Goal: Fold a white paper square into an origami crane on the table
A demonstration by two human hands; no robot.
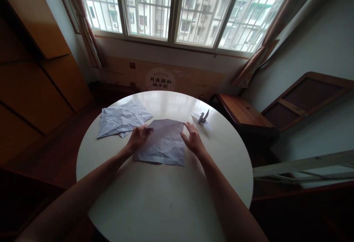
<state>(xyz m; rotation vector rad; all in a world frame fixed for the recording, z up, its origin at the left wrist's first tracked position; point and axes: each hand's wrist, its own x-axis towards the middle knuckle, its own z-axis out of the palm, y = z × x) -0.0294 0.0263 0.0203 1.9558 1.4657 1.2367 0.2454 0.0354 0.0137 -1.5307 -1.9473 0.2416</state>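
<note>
A creased sheet of white paper [163, 142] lies in front of me, its far part raised and its near part crossed by fold lines. My left hand [139, 138] is closed on the paper's left edge, fingers curled over it. At the right edge, my right hand [193, 139] has its thumb and fingers apart, the tips by the paper's far right corner. Whether these tips press on the sheet is hard to see. Beyond my right hand stands a folded paper crane [203, 117]. Past my left hand lies a stack of crumpled, creased paper sheets [121, 118].
All the papers rest on a round white table [171, 205]. Behind it is a low wall with a printed cardboard panel [193, 78] under barred windows [149, 6]. A wooden stand [243, 109] is at the right, with wooden cabinets [35, 83] at the left.
</note>
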